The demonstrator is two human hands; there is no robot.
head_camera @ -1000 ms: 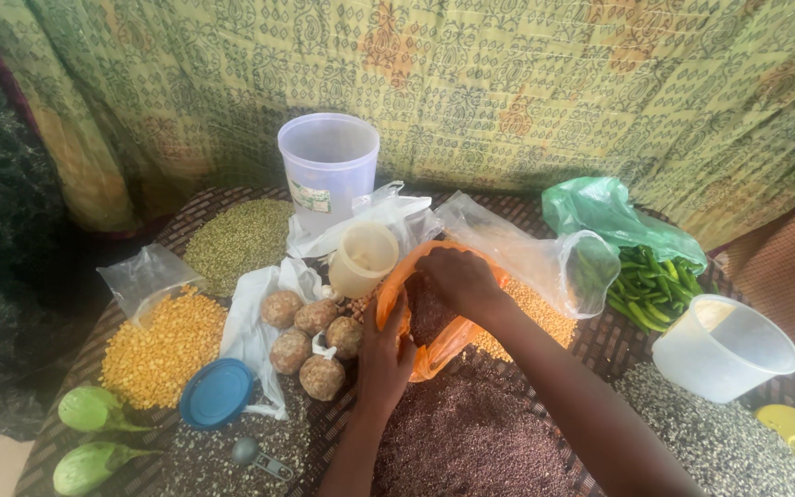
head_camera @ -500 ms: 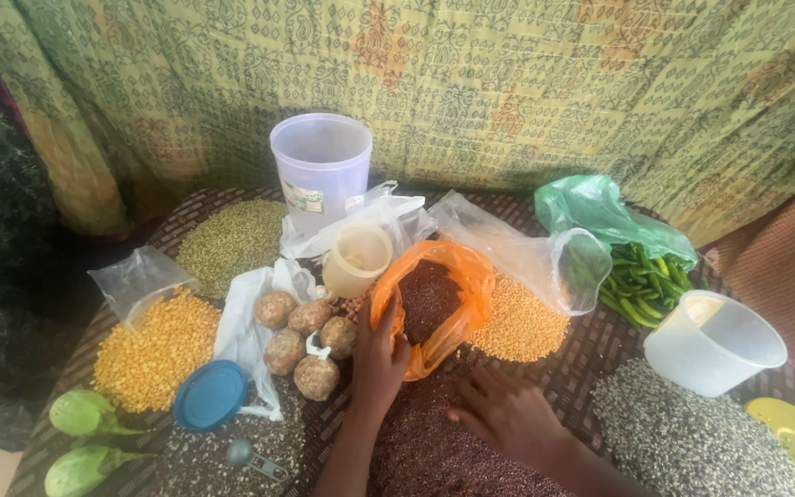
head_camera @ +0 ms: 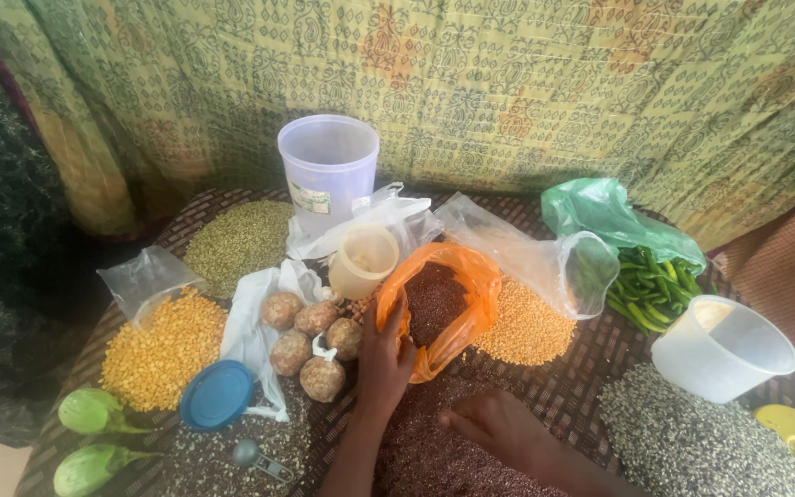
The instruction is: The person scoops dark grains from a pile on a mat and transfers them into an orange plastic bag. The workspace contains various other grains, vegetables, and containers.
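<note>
Room: a green and yellow patterned cloth (head_camera: 508,83) hung as the backdrop, dark fabric at the left.
Surface: a brown woven mat (head_camera: 591,354) carried every heap, bag and tub.
Dark grain heap (head_camera: 471,442): spread at the near edge, still large; much seemed left to bag.
Orange bag (head_camera: 457,313): stood just behind that heap, mouth open, already partly filled with dark grain.
Neighbours: yellow lentils (head_camera: 160,345), green chillies (head_camera: 653,287), round brown balls (head_camera: 310,336) and a clear tub (head_camera: 328,170) lay around it.
Left hand (head_camera: 384,364): fingers pinched together on the orange bag's near rim, holding it open.
Right hand (head_camera: 499,425): lay on the dark grain heap, fingers loosely apart, clamped on nothing.
</note>
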